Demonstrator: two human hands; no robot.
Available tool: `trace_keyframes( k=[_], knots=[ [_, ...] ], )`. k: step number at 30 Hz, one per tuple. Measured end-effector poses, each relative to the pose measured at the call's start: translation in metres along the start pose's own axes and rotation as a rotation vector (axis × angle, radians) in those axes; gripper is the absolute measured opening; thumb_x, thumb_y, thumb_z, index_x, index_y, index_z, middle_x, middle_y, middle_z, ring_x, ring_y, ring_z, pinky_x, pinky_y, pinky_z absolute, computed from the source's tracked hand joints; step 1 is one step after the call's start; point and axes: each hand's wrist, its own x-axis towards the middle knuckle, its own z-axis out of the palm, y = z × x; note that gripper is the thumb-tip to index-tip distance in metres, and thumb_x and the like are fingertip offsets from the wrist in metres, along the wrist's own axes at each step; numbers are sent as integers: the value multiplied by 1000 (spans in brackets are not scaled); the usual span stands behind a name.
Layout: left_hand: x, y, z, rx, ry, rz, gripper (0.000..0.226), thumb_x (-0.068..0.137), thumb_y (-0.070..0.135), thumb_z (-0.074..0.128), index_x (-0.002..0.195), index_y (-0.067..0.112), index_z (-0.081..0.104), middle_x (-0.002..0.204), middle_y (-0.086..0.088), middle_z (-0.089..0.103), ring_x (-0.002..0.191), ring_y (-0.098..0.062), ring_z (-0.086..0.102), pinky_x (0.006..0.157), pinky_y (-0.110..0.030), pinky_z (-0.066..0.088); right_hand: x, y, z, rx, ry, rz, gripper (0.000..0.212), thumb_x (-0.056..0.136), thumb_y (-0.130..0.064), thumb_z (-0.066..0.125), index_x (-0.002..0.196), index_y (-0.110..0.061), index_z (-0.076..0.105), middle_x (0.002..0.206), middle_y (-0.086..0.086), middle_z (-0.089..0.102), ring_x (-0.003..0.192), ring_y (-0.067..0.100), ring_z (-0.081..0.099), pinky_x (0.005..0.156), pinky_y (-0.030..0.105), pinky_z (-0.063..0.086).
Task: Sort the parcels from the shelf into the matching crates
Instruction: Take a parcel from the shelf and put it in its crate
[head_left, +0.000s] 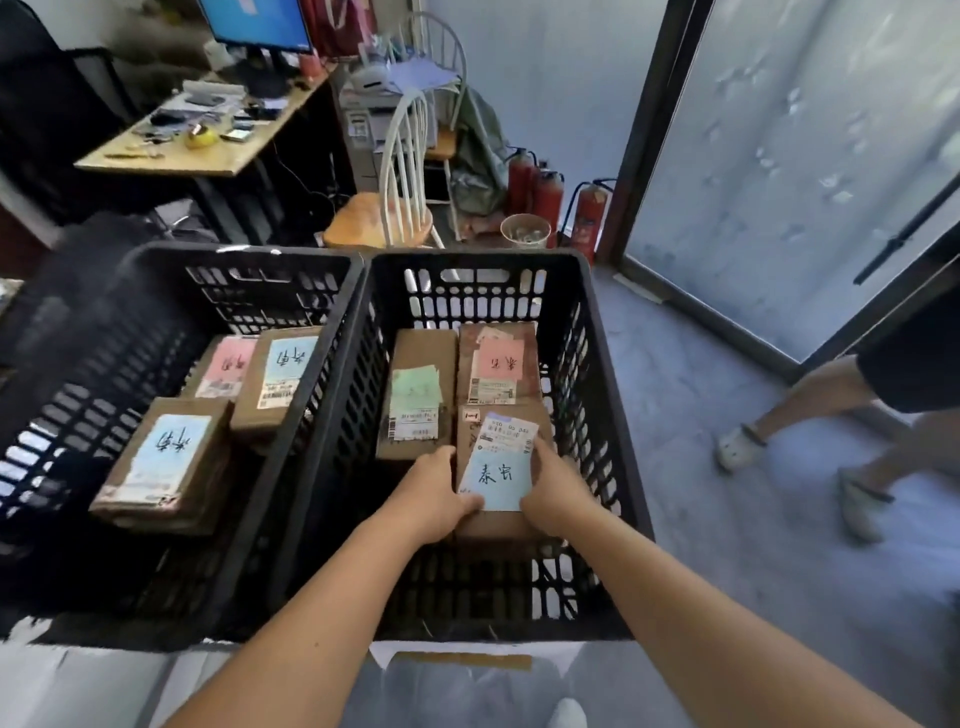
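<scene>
A pale wooden desk (171, 150) is standing at the upper left, carrying a lit blue computer monitor (257, 23) and scattered small items, among them a yellow roll of tape (201, 137). A white spindle-back chair with a round wooden seat (384, 208) is sitting beside the desk. Three red fire extinguishers (548, 197) are standing against the wall near a frosted glass door (795, 156). Another person's bare legs in pale clogs (737, 447) are showing at the right on the grey floor (701, 405).
</scene>
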Motion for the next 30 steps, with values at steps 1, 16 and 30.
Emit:
trace_keyframes(
  k=[1,16,30],
  knots=[
    [6,-2,1,18,0,-4,89,86,34,84,159,18,36,153,-5,51,136,-24,54,111,-39,47,6,1,4,10,1,19,91,95,0,60,166,-34,14,152,9,36,132,29,52,94,33,51],
    [26,-15,14,375,-94,-16,101,97,46,71,164,48,-4,144,-12,48,128,-34,57,102,-52,51,35,21,27,-97,-32,11,113,89,-7,76,166,-39,0,155,2,38,133,22,49,97,32,48],
    [-59,22,-81,304,404,331,92,90,71,63,163,45,13,161,-1,35,146,-28,36,113,-50,42,-73,-57,-42,-247,293,-439,105,89,-41,80,164,-49,6,174,-4,11,157,28,17,124,51,28]
  ],
)
